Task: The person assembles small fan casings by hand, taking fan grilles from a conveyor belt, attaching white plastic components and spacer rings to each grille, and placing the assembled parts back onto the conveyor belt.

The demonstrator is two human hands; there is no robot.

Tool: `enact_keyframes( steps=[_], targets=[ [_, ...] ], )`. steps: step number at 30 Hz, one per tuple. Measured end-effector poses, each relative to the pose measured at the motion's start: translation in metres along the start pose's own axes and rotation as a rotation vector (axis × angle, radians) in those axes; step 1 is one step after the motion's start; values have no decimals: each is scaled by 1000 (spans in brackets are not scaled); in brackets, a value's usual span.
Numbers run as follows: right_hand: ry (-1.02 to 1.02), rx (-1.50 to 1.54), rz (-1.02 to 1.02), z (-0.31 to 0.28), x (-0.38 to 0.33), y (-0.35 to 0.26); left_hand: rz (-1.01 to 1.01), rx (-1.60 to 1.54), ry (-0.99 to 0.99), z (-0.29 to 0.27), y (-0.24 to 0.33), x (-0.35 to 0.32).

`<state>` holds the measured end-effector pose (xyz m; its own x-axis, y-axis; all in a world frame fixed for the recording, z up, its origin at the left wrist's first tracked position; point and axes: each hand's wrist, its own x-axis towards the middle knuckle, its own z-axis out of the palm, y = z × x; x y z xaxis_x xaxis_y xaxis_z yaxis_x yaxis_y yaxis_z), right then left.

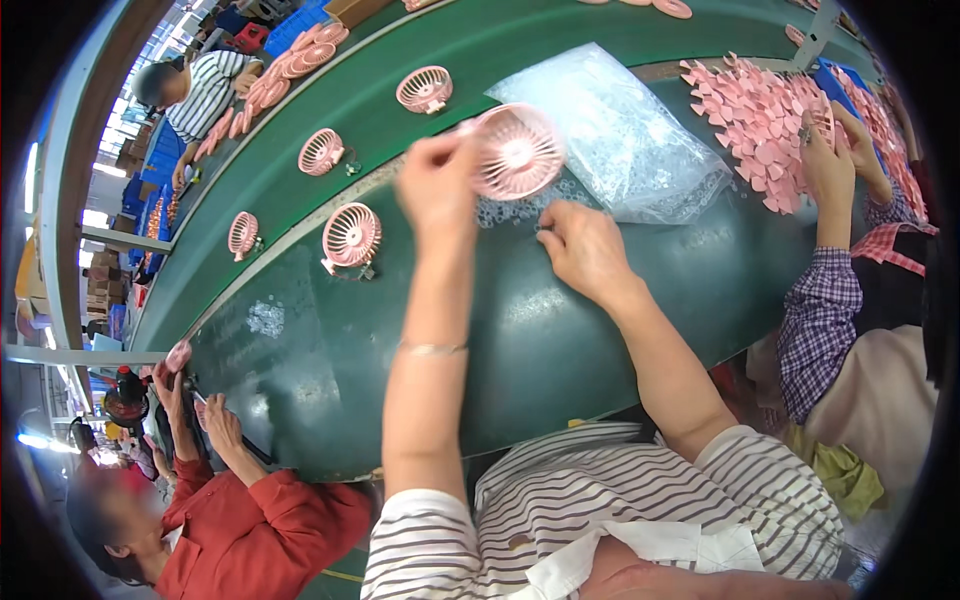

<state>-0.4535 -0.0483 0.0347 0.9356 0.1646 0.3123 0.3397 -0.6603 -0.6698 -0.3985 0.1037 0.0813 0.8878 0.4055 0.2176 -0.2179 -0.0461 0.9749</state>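
My left hand [440, 185], slightly blurred, is closed on a round pink fan housing [518, 152] with radial slats, raised above the bench. Just below and to its right, my right hand [590, 250] has thumb and forefinger pinched together; whatever sits between them is too small to make out. Beside those fingertips lie loose small clear parts [497, 212]. Behind both hands is a clear plastic bag [610, 130] full of such parts, some spilling from its edge. Another pink fan housing [352, 236] with a small metal piece stands left of my left forearm.
Several pink fan housings [425, 90] sit on the green conveyor belt [385, 130] beyond the bench. A heap of pink flat pieces [760, 130] lies right. Co-workers sit at both sides, one in red [270, 530], another in checked sleeves [825, 310]. A small clear pile [266, 318] lies left.
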Motion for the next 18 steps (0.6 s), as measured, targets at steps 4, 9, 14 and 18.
enact_keyframes(
  steps=[4,9,14,18],
  targets=[
    [60,-134,-52,26,-5,7,90,34,-156,89,-30,9],
    [52,-115,-12,24,-6,3,561,464,60,88,-61,68],
    [71,-67,6,28,-9,-6,-293,597,315,16,-81,164],
    [42,-36,52,17,-9,6,-441,778,74,48,-75,153]
  ],
)
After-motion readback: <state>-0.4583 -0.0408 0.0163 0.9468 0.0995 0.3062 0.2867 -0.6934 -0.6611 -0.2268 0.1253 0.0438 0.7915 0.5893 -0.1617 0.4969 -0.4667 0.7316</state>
